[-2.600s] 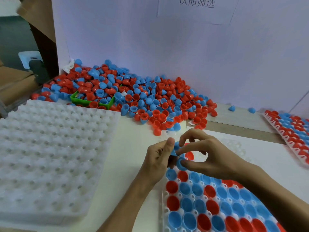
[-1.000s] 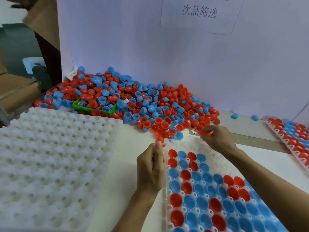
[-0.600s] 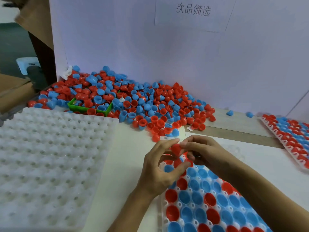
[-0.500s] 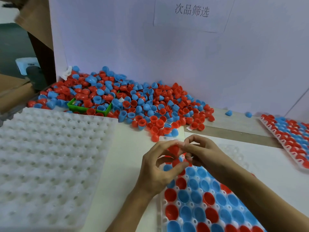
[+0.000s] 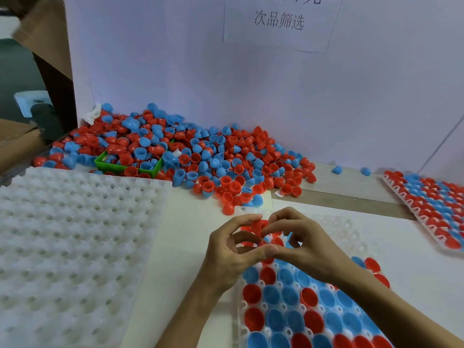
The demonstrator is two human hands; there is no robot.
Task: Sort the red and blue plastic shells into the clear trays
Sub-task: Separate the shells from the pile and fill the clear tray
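A big heap of loose red and blue shells [image 5: 200, 156] lies against the white back wall. In front of me a clear tray [image 5: 336, 229] holds red and blue shells in its cups, its far right cups bare. My left hand [image 5: 233, 249] and my right hand [image 5: 301, 239] meet above the tray's far left corner. Both pinch a red shell [image 5: 259, 225] between their fingertips. More red shows between the fingers below it; I cannot tell how many shells that is.
A stack of white dimpled trays [image 5: 70, 242] fills the left side. A green bin [image 5: 125, 167] sits half buried in the heap. A filled tray [image 5: 431, 204] lies at the right edge. Two stray blue shells [image 5: 336, 169] rest near the wall.
About a second ago my right hand reached to the heap's edge for red shells while the left rested at the tray corner. Both hands have since come together over the tray.
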